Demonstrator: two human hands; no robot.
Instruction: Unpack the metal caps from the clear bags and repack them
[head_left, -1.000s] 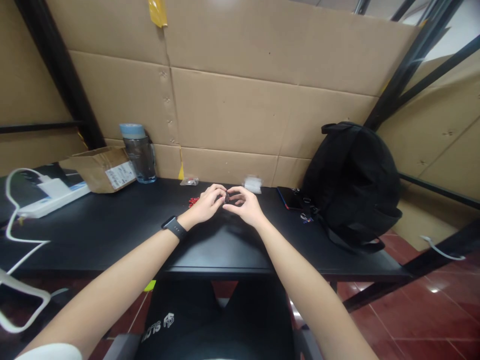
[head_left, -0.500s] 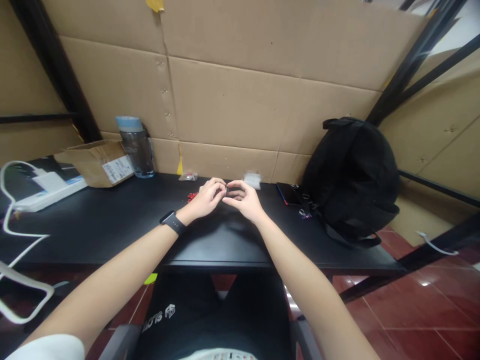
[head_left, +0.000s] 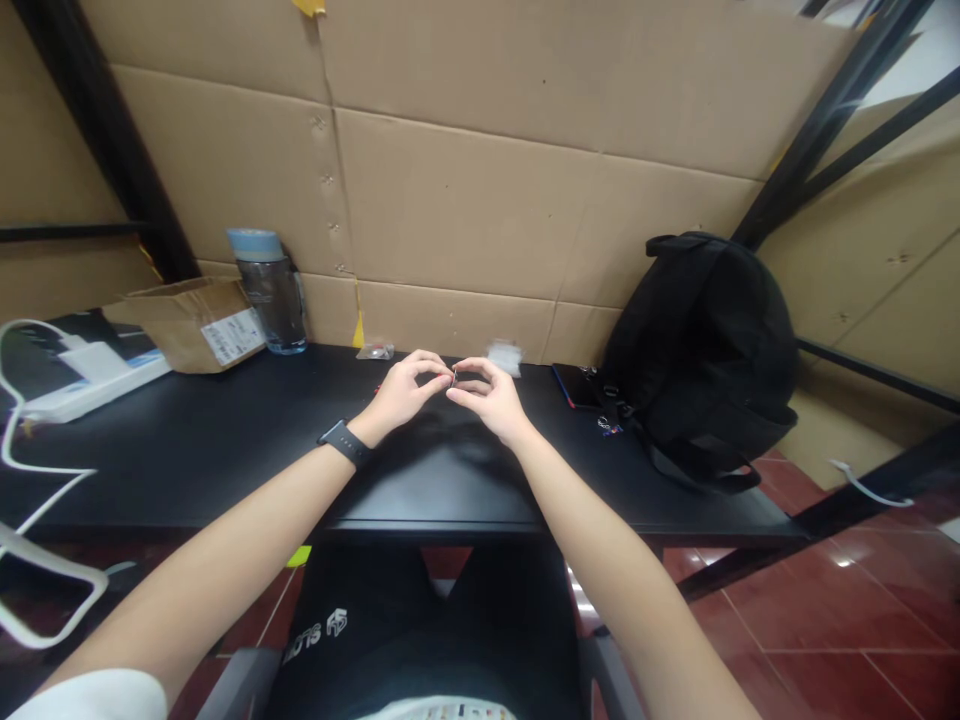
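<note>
Above the black desk, my left hand and my right hand meet fingertip to fingertip. Both are closed in a pinch around a small, thin, light-coloured piece, too small to name. A dark watch is on my left wrist. Small red pieces lie behind my left hand and are mostly hidden by it. Past my fingers, a small clear packet and a whitish plastic packet rest near the cardboard wall.
To the left are a water bottle, an open brown paper bag and a white power strip with a cable. On the right stand a black backpack, a dark phone-like slab and keys. Cardboard closes off the back.
My left hand has shifted slightly and its fingers have straightened, covering more of the red pieces. My right hand has barely moved. The view has tilted a little.
</note>
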